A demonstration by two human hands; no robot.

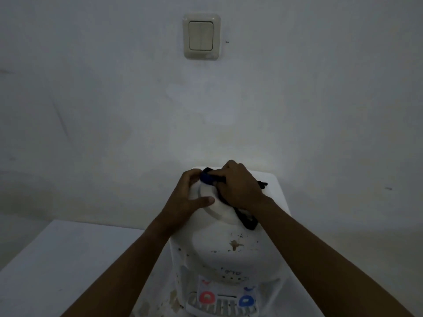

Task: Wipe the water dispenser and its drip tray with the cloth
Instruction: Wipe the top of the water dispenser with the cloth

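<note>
Right hand (240, 188) grips the bunched blue cloth (209, 178), pressing it onto the top of the water dispenser (229, 255). Left hand (190, 195) curls round that top beside it, steadying I'd guess. Brown stains (234, 244) and the drip tray (225, 305) sit below both wrists, looking unwiped.

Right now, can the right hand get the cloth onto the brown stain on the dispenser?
Probably yes. The stain lies bare on the dispenser, on the near side of the right hand, which grips the cloth; nothing lies between them, and the left hand grips the dispenser's top, clear of it.
</note>
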